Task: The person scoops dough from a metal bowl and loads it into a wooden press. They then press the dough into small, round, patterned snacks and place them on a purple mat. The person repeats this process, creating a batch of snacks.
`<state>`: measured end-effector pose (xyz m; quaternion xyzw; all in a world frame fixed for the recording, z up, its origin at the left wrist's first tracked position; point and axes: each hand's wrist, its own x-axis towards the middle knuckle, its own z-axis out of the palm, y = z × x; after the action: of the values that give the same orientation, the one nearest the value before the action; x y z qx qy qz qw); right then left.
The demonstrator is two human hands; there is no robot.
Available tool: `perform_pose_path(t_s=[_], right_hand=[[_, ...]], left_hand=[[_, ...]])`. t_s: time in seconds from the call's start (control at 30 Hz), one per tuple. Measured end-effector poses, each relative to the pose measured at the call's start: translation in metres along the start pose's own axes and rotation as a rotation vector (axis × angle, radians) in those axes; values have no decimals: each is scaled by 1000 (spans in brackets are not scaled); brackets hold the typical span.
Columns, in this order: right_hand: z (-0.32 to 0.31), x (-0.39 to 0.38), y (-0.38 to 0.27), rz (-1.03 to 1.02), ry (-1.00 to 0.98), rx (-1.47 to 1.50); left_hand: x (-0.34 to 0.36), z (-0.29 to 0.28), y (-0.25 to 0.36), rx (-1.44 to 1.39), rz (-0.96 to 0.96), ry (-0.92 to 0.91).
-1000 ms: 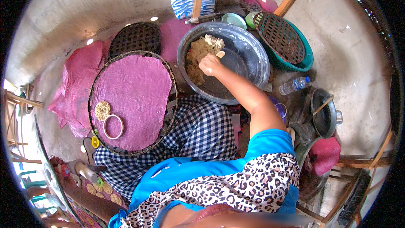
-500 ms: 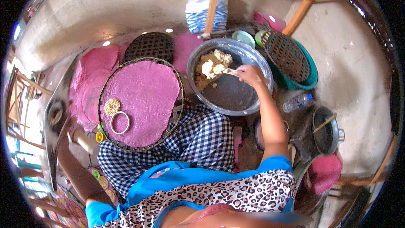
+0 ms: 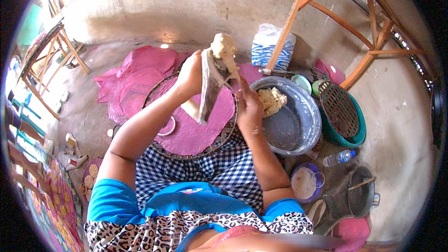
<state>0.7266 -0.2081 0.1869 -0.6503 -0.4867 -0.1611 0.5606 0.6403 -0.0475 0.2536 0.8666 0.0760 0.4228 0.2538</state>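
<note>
My left hand is raised over my lap, its fingers wrapped round a long grey metal press with a pale cylinder below it. A lump of cream dough sits at the press's upper end. Beside it, my right hand is closed on a spatula, mostly hidden by the fingers and dough; its tip meets the dough. Under both hands, a round pink sheet covers a woven tray on my checkered lap. A pale ring lies on the sheet, partly behind my left forearm.
To the right stands a grey basin with more dough at its left side. Beyond are a teal basket with a woven lid, a water bottle, a purple bucket and a dark pan. Pink sheets lie at far left.
My left hand has brought the press up from the left to over the tray. The right hand has left the basin, carrying dough on the spatula to the press.
</note>
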Motion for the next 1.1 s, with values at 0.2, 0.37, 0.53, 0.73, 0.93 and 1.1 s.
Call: perform_pose_path(t_s=[0.2,0.37,0.53,0.73,0.93,1.1], right_hand=[[22,-21,-15,-102,-138,-247],[-4,-21,-16,49,-389,-219],[-40,9,2,446,-428,-145],[-33,19,-5,210,-523,-451],[-28,28,-27,-13,-553,-514],[-12,35,-29,-109,-662,-516]], left_hand=[[-12,-23,-35,81,-166,-19],[-17,-28,-40,428,-176,-148],[-11,-30,-60,447,-191,-278],[-19,-19,-69,469,-33,-389],[-28,-13,-69,514,-98,-349],[-34,1,-81,448,-81,-366]])
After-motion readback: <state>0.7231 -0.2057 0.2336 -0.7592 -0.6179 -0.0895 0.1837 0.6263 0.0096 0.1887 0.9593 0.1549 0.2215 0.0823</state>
